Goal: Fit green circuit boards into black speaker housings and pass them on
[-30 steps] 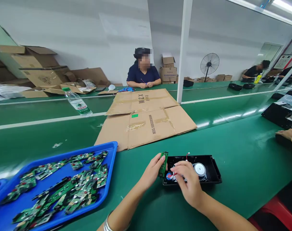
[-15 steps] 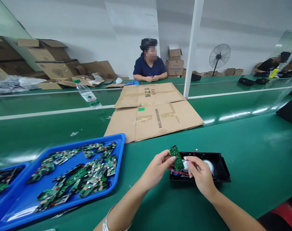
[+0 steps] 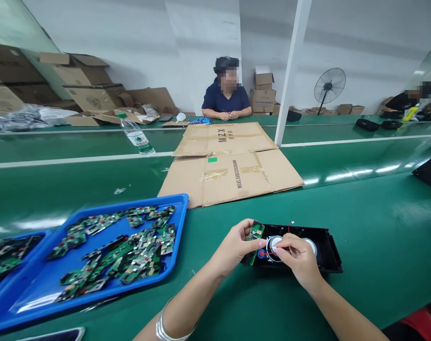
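Note:
My left hand (image 3: 236,244) grips a green circuit board (image 3: 257,231) between thumb and fingers, at the left end of a black speaker housing (image 3: 321,241). The fingers cover part of the board. Over the housing, my right hand (image 3: 298,255) is closed in a pinch on a thin red wire (image 3: 268,254), whose end the fingertips hide. Inside the housing sit two round white speaker cones, the left speaker (image 3: 273,243) partly behind my right fingers. A blue round part (image 3: 261,253) lies beside it. A small white connector (image 3: 292,223) sticks up past the back rim.
A blue tray (image 3: 185,222) of several circuit boards stands to the left, with another blue tray (image 3: 47,237) beside it. Flattened cardboard (image 3: 222,175) lies ahead, near a water bottle (image 3: 139,137). A person (image 3: 226,97) sits opposite. A phone-like object (image 3: 55,335) lies at the front edge.
The circuit board has turned over and moved lower and left in my left hand. My right hand has shifted slightly, fingertips lower over the housing. The camera view has shifted slightly.

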`<state>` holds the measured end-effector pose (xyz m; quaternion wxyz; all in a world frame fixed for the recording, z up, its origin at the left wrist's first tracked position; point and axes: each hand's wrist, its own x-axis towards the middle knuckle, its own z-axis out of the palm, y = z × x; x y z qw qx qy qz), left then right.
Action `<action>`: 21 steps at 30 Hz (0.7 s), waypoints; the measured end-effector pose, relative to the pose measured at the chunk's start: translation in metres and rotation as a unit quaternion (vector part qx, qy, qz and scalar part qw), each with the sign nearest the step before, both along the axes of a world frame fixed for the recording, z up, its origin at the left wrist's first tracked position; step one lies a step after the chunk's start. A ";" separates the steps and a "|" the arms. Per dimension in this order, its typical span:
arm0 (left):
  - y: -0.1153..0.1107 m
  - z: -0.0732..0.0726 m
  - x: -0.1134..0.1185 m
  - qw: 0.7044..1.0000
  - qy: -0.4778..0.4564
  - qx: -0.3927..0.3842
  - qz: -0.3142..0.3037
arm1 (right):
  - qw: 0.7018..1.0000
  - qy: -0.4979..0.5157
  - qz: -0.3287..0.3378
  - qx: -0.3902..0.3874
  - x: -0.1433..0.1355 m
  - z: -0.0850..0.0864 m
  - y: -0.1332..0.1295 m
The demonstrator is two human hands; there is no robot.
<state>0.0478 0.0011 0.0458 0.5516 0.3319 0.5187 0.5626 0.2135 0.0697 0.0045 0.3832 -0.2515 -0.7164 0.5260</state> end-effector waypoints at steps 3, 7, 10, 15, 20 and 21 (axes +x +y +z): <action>-0.002 0.004 0.005 0.999 -0.010 -0.029 -0.039 | 1.000 -0.015 0.002 0.016 0.001 -0.001 -0.002; -0.005 0.009 0.010 0.996 -0.056 -0.048 -0.057 | 0.998 -0.043 -0.009 0.049 0.001 0.002 -0.003; -0.006 0.011 0.009 0.990 -0.113 -0.055 -0.062 | 0.996 -0.057 -0.032 0.055 0.001 0.004 -0.004; -0.008 0.013 0.004 0.988 -0.110 -0.019 -0.103 | 0.995 -0.068 -0.060 0.040 0.001 0.004 -0.005; -0.010 0.020 -0.004 0.997 0.048 0.028 -0.046 | 0.997 -0.055 -0.054 0.018 0.001 0.003 -0.004; -0.010 0.021 -0.005 0.996 0.073 0.040 -0.028 | 0.998 -0.044 -0.046 -0.008 0.001 0.003 -0.003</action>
